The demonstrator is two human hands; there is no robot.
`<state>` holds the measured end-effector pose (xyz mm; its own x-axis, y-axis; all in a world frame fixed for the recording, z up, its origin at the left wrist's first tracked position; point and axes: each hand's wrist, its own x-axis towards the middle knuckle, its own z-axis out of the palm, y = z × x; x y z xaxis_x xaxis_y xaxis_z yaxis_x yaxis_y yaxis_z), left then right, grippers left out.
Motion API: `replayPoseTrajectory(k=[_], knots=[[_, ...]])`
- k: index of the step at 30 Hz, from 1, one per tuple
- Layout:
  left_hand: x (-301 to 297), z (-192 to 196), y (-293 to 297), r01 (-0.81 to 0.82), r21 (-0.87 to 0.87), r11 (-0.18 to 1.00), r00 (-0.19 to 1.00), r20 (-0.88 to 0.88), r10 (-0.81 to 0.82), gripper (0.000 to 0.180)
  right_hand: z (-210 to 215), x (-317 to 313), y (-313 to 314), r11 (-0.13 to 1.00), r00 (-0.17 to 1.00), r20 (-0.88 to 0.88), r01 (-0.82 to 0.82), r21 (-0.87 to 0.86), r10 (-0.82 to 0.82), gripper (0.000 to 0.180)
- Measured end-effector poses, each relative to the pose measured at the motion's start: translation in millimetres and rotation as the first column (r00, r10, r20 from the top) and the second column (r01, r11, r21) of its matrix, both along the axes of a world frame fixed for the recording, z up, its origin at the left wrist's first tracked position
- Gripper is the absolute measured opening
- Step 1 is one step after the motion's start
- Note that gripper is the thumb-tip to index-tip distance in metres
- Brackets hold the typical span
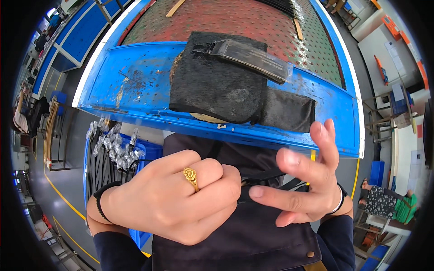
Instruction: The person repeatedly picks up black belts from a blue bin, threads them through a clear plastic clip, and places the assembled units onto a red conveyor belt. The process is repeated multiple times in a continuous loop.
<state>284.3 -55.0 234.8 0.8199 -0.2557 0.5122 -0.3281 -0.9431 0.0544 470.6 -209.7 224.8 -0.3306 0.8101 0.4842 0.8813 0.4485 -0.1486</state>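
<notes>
My left hand (181, 196), with a gold ring and a dark wrist band, is closed in front of my dark apron. Its fingers pinch one end of a thin black strap (266, 175), which has a small metallic part at that end. Most of what lies inside the fist is hidden. To its right, my right hand (307, 176) has its fingers spread, one fingertip close to the strap's end. The strap runs on behind this hand; any contact with the palm is out of sight.
On the blue workbench (131, 86) lies a pad draped in black cloth (217, 86), with a clear plastic case (255, 58) on top. Left of my apron, a blue bin (151, 151) holds several black straps with plastic-wrapped ends (115, 144). Another person (393, 205) is at far right.
</notes>
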Motion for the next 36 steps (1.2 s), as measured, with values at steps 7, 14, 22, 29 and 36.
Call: replayPoseTrajectory(k=[7, 14, 22, 29, 36], knots=[[0, 1, -3, -0.03, -0.034, 0.999, 1.0, 0.006, 0.03, 0.021, -6, -3, 2, 0.996, 0.996, 0.092, -0.017, 0.084, 0.01, 0.043], [1, -1, -2, -0.033, -0.072, 0.997, 0.999, 0.015, 0.034, 0.013, -5, 6, -4, 0.995, 0.993, -0.103, -0.04, 0.095, 0.05, 0.041], [-3, -6, 12, 0.007, -0.266, 0.964, 1.0, -0.023, -0.014, 0.022, -47, 50, -10, 0.733, 0.746, 0.14, 0.666, -0.139, -0.651, 0.033], [3, 2, 11, -0.089, -0.346, 0.934, 0.985, -0.171, 0.031, 0.025, -12, 27, -19, 0.891, 0.891, -0.014, 0.452, -0.037, -0.453, 0.04], [6, 11, 5, -0.14, -0.349, 0.927, 0.977, -0.201, 0.072, 0.025, -6, 10, -13, 0.984, 0.958, 0.242, 0.129, 0.119, -0.155, 0.044]])
